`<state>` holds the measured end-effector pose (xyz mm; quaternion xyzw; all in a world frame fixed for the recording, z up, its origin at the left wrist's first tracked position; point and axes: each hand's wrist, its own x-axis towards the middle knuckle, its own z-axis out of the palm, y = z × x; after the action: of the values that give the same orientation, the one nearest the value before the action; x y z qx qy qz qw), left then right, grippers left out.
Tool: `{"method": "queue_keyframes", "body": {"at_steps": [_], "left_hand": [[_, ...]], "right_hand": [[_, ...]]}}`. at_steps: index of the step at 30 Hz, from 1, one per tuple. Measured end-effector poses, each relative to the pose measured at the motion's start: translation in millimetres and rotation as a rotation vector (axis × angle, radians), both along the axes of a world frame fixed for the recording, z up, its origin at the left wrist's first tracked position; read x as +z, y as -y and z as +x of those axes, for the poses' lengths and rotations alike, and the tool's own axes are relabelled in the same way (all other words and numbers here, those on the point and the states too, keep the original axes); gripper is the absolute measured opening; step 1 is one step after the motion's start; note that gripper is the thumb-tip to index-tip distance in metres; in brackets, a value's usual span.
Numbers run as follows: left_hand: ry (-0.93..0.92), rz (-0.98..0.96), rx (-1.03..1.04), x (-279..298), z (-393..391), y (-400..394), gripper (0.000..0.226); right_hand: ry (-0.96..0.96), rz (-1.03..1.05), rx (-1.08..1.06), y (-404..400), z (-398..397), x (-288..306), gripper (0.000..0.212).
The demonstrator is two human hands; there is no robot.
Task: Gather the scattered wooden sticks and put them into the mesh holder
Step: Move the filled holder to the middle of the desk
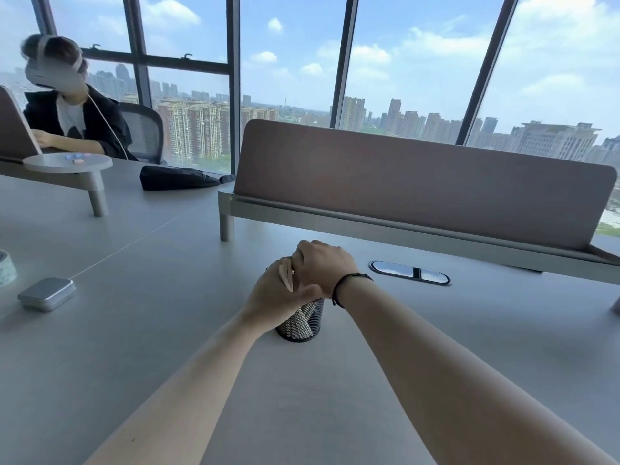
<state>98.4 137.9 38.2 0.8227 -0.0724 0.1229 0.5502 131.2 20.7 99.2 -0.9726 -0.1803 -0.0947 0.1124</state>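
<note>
Wooden sticks (286, 276) gripped by both hands' fingers over mesh holder (301, 322); metal tin (46, 293) left

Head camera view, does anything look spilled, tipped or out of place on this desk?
Nothing stands out. The mesh holder stands upright with sticks inside, both hands bunched over its top, and no loose sticks show on the table.

No legible text, label, brand, number or sign is showing anywhere in the head view. The small metal tin (46, 293) on the grey table (167, 330) is presenting a plain lid. The patterned tape roll (6, 271) at the left edge is showing markings too small to read.
</note>
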Motion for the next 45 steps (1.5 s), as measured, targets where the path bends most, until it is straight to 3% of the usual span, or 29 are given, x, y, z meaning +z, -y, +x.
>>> {"method": "queue_keyframes", "body": {"at_steps": [2,5,9,12,14,18,21,24,28,32,35,37,45], "left_hand": [[-0.031,0.041,-0.007,2,-1,-2,0.067],[-0.006,0.135,0.028,2,-9,-2,0.092],[0.07,0.133,0.079,-4,-11,-3,0.068],[0.013,-0.07,-0.051,-9,-12,-9,0.069],[-0.059,-0.209,-0.141,-8,-20,-10,0.075],[-0.08,-0.264,-0.24,-19,-31,-6,0.055],[-0.072,-0.307,-0.124,-26,-35,0,0.052],[-0.028,-0.22,-0.091,-26,-39,14,0.054],[0.025,-0.127,-0.075,-32,-37,37,0.074],[0.029,-0.097,-0.145,-35,-31,48,0.049],[0.02,-0.092,-0.134,-34,-28,47,0.056],[0.021,-0.094,-0.087,-37,-25,46,0.055],[0.063,0.02,-0.025,-50,-19,56,0.06]], "right_hand": [[-0.041,0.148,-0.015,1,2,-1,0.021],[-0.196,0.629,0.002,8,-6,5,0.02],[-0.474,1.253,-0.01,31,-20,3,0.048],[-0.631,1.391,-0.033,51,-24,-25,0.065],[-0.698,1.375,-0.002,61,-30,-50,0.068],[-0.656,1.361,-0.081,79,-44,-83,0.08],[-0.565,1.321,-0.113,87,-52,-86,0.066],[-0.511,1.279,-0.11,87,-57,-85,0.051],[-0.555,1.293,-0.027,84,-61,-85,0.038],[-0.417,1.38,-0.084,94,-66,-88,0.02],[-0.261,1.318,-0.162,106,-65,-93,0.011],[-0.262,1.225,-0.164,107,-63,-96,0.009],[-0.225,0.97,-0.178,101,-49,-111,0.044]]}}
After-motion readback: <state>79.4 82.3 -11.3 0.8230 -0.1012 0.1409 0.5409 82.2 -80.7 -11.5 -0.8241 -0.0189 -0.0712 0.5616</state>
